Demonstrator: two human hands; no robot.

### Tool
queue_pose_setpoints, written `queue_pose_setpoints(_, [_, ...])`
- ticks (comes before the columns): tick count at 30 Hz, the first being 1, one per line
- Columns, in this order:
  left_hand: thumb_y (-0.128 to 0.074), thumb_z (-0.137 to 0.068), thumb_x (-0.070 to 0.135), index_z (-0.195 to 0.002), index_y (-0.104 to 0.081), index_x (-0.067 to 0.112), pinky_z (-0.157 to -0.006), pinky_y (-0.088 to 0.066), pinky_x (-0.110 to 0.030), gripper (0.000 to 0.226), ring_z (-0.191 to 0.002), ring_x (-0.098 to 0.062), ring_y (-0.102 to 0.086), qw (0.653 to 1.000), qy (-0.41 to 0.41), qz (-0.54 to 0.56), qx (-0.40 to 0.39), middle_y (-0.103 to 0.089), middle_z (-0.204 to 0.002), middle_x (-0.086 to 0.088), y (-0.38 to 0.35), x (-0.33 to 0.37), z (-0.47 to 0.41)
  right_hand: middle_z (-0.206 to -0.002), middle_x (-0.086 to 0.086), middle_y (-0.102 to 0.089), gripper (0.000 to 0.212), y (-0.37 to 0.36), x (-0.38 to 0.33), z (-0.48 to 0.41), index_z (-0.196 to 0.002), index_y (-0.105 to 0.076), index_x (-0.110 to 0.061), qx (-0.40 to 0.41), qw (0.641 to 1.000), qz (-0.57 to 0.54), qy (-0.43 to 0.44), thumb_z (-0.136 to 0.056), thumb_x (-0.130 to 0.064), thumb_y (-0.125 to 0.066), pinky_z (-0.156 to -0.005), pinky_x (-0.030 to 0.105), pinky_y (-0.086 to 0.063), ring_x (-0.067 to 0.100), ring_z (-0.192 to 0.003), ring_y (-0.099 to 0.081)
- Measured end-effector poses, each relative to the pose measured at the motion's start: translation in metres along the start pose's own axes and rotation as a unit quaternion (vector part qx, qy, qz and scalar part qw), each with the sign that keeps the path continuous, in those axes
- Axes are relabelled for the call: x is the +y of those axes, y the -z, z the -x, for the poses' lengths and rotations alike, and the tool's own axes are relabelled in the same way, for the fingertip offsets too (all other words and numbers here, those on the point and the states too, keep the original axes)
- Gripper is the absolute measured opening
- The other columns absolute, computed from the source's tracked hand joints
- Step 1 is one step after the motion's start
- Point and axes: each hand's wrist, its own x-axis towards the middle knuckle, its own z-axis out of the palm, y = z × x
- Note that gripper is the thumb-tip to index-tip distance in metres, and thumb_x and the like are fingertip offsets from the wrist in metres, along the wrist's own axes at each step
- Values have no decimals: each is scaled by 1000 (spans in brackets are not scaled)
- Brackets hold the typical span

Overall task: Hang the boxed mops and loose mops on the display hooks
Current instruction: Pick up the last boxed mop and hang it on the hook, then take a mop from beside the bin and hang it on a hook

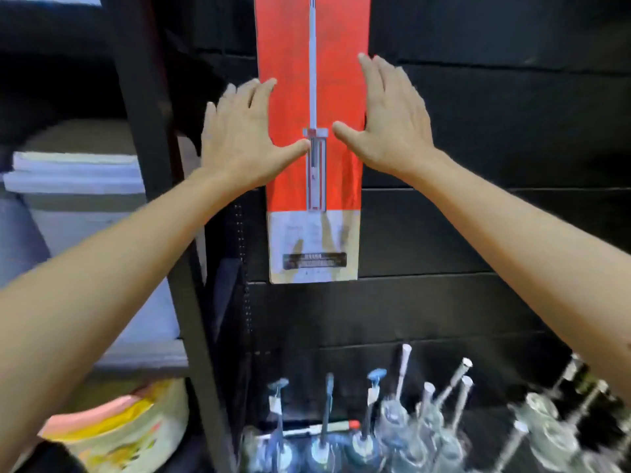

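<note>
At 9 o'clock a side shelf holds a stack of flat white goods (75, 172). Below it, at 7 o'clock, sits a yellow and pink packet (112, 428), too blurred to read. A black upright post (150, 131) runs from 11 o'clock down to 6 o'clock and divides that shelf from the display.

The left hand (239, 131) comes next, its bare forearm reaching up from 8 o'clock. The hand is wide, with straight fingers lying over the left edge of the boxed mop (293, 186) and the thumb stretched across the red face towards the printed mop picture.

The boxed mop stands upright in the middle, flat against the black slat wall (478, 148). Its long red panel runs out of view at 12 o'clock, so its top cannot be seen. Its pale lower end with a dark label sits just below centre.

The right hand (389, 124) mirrors the left from 4 o'clock. It is also wide, with fingers straight along the right edge of the box and the thumb pointing inward at 9 o'clock. Neither hand curls round the box, and the two thumbs are near each other but apart.

From 6 to 5 o'clock the loose mops (403, 373) stand bunched below the box and well apart from it, handles up. Some have blue ends and paper tags, and all are blurred.
</note>
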Motion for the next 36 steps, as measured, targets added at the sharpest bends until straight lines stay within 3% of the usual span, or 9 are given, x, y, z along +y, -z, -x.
queue_pose_setpoints(3, [-53, -75, 67, -147, -27, 18, -115, -18, -55, 91, -142, -34, -22, 998, -15, 12, -62, -27, -155, -9, -13, 9, 85, -158, 11, -20, 83, -8, 3, 94, -152, -12, -14, -44, 999, 7, -30, -88, -47, -53, -117, 50, -17, 35, -146, -15])
queue_pose_setpoints(6, [-44, -72, 71, -143, -34, 15, -110, -24, -59, 91, -137, -36, -30, 989, -47, 8, -137, -34, -151, -10, -23, 28, 176, -158, 12, -22, 81, -7, 3, 205, -152, -15, -13, -107, 991, 10, -83, -88, -44, -54, -118, 50, -18, 35, -146, -16])
queue_pose_setpoints(12, [-43, -74, 68, -144, -35, 17, -112, -17, -58, 87, -141, -36, -24, 961, -103, 37, -252, -33, -152, -8, -20, 77, 325, -152, 17, -33, 78, 33, 3, 404, -149, -27, -9, -188, 960, 32, -207, -85, -41, -59, -114, 54, -25, 42, -142, -23])
queue_pose_setpoints(15, [-35, -72, 70, -141, -40, 15, -108, -23, -62, 89, -138, -38, -31, 937, -147, 59, -311, -40, -148, -10, -9, 111, 390, -150, 16, -36, 76, 73, 2, 488, -146, -32, -9, -213, 942, 66, -250, -85, -51, -45, -112, 56, -28, 41, -141, -28])
queue_pose_setpoints(22, [-34, -74, 72, -141, -42, 17, -110, -23, -59, 87, -139, -35, -32, 891, -219, 127, -376, -40, -149, -7, 32, 208, 512, -151, 14, -37, 74, 193, -13, 659, -146, -33, -12, -204, 896, 100, -382, -85, -40, -62, -112, 55, -30, 41, -142, -26])
queue_pose_setpoints(30, [-32, -74, 73, -139, -41, 19, -111, -27, -54, 85, -136, -34, -35, 826, -328, 193, -417, -43, -145, -10, 110, 353, 628, -156, 10, -28, 74, 359, -36, 807, -150, -23, -16, -204, 812, 143, -527, -90, -42, -56, -117, 48, -17, 35, -146, -15])
queue_pose_setpoints(36, [-37, -75, 71, -146, -29, 27, -117, -8, -49, 85, -145, -25, -20, 769, -399, 255, -430, -28, -155, 0, 144, 451, 672, -156, 8, -27, 73, 446, -33, 872, -150, -23, -17, -167, 761, 190, -597, -91, -42, -56, -118, 47, -16, 34, -146, -15])
